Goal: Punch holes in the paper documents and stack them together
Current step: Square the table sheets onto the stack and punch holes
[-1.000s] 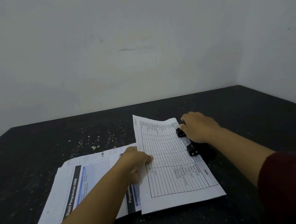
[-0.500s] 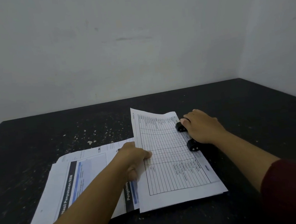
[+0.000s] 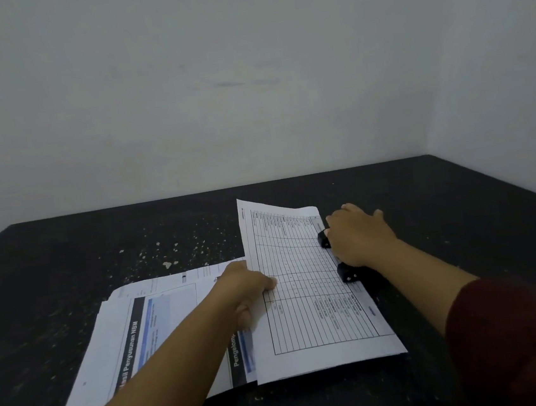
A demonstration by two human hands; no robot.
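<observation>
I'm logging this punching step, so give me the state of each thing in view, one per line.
White table-printed sheet: flat, right edge fed into the punch, far corner slightly lifted.
Black hole punch: on the table, pressed from above.
White stack of printed documents: lying loosely fanned at left, partly under the sheet.
Left hand: gripping the sheet's left edge.
Right hand: resting on the punch.
Dark speckled table: bearing everything.

2 dark maroon sleeves (image 3: 518, 335), forearms bare below them.
</observation>
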